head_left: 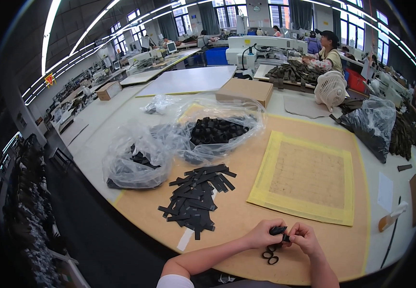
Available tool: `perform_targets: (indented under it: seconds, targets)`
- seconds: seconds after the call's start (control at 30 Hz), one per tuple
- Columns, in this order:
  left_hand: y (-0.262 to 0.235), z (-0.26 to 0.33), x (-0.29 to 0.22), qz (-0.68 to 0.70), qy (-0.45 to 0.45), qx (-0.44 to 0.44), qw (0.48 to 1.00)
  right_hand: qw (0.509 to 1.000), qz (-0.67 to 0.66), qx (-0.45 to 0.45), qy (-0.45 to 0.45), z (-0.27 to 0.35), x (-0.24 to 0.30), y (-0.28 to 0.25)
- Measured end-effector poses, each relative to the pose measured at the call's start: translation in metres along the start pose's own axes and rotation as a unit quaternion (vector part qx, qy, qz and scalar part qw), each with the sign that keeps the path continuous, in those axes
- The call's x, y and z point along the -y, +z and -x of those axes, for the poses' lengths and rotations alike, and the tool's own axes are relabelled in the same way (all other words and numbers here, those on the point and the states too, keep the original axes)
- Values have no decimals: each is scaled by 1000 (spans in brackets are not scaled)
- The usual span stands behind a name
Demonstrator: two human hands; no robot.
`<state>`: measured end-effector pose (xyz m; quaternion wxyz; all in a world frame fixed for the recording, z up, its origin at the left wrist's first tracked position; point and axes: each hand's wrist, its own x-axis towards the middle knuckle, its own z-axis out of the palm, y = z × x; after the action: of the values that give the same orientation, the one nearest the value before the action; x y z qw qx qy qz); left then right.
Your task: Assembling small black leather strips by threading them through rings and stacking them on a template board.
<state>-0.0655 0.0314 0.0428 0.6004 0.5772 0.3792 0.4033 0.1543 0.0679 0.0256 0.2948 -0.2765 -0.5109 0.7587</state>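
Near the front edge of the table, my left hand (265, 235) is closed around a few short black strips (278, 230). Close beside it, my right hand (305, 238) pinches the end of a black strip (286, 238) between thumb and fingers. Just below my hands lie a few small black rings (270, 258), which look like looped strips. To the left, a loose pile of flat black strips (193, 199) is spread on the tan board. Beyond the pile, an open clear plastic bag (258, 117) holds many black loops (217, 130).
Another clear bag (136, 158) with black pieces sits left. A yellow-taped panel (313, 175) lies right of centre. A cardboard box (244, 91), a beige fan (331, 89) and a bottle (393, 216) stand farther off. A person (330, 53) works across the table.
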Motion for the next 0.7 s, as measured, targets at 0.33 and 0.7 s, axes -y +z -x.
perform_targets:
  seconds: [0.33, 0.7]
  targets:
    - [-1, -2, 4, -25, 9, -7, 1000, 1000, 11, 1, -13, 2, 4, 3]
    - [-1, -2, 0, -20, 7, 3, 1000, 1000, 3, 10, -5, 4, 8, 3]
